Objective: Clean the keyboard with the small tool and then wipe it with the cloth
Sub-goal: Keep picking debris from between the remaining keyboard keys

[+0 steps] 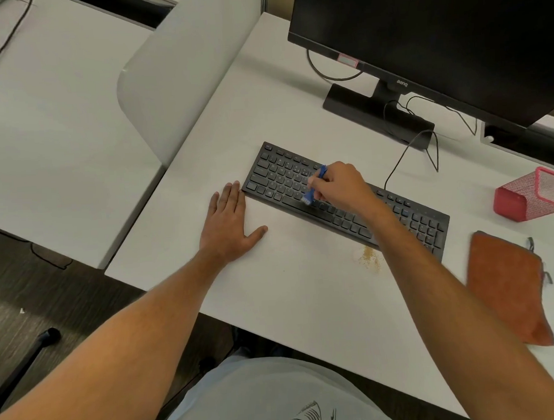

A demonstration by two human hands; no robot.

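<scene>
Head view: the keyboard lay on the desk, its long axis running from upper left to lower right. The right hand gripped the small blue brush, bristles down on the keys near the keyboard's middle. The left hand rested flat, fingers straight, fingertips at the keyboard's left end. The orange cloth lay right of the keyboard, nearer the right hand. Unbrushed keys probably lay rightward along the axis.

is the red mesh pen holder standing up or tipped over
Tipped over. The red mesh pen holder lies on its side on the desk, its open mouth facing sideways.
</scene>
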